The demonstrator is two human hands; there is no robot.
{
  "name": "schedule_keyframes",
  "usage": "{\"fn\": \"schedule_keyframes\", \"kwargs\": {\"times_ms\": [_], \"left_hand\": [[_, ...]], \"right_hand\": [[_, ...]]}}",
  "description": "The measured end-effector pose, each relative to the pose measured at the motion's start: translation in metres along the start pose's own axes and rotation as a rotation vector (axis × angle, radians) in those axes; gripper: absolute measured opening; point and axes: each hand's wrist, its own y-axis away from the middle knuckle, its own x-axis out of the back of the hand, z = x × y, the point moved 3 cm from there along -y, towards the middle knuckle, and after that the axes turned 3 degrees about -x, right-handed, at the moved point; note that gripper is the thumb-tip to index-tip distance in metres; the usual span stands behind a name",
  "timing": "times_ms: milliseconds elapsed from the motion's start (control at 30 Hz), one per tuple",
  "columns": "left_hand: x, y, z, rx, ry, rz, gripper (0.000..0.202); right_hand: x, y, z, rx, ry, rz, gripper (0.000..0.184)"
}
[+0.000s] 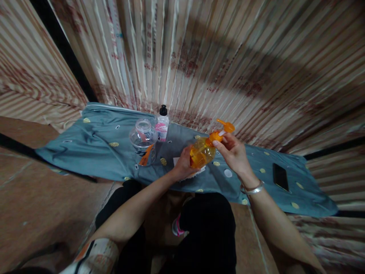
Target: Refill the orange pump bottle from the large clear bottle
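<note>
My left hand (pixel 182 165) is closed round the lower body of an orange pump bottle (pixel 203 151), which is tilted with its pump pointing up and to the right. My right hand (pixel 232 152) grips the bottle's neck just below the orange pump head (pixel 225 127), thumb and fingers pinched on it. Both hands hold the bottle above a grey-blue cloth (pixel 94 148) spread on the floor. Something white (pixel 196 173) lies on the cloth under my left hand, mostly hidden.
A clear empty jar (pixel 143 137) with an orange label stands on the cloth, beside a small white-and-pink bottle with a black cap (pixel 162 125). A black phone (pixel 280 177) and a small white disc (pixel 227 173) lie to the right. A striped curtain (pixel 216 57) hangs behind.
</note>
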Motion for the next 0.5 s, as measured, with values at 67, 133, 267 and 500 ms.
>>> {"fn": "schedule_keyframes", "kwargs": {"times_ms": [67,133,267,500], "left_hand": [[-0.0003,-0.0001,-0.0003,0.006,-0.001,-0.009,0.105],[-0.0005,-0.0005,-0.0008,0.012,-0.004,-0.015,0.106],[-0.0004,-0.0011,-0.0010,0.015,-0.005,-0.022,0.105],[0.0001,-0.0012,-0.0011,0.014,0.003,-0.017,0.106]], "right_hand": [[0.0024,0.0005,0.0006,-0.017,-0.001,-0.010,0.049],[0.0044,0.0012,0.0013,-0.033,-0.003,-0.013,0.051],[0.0053,0.0014,0.0017,-0.040,-0.008,-0.020,0.052],[0.0002,-0.0012,0.0026,-0.053,0.022,-0.022,0.060]]}}
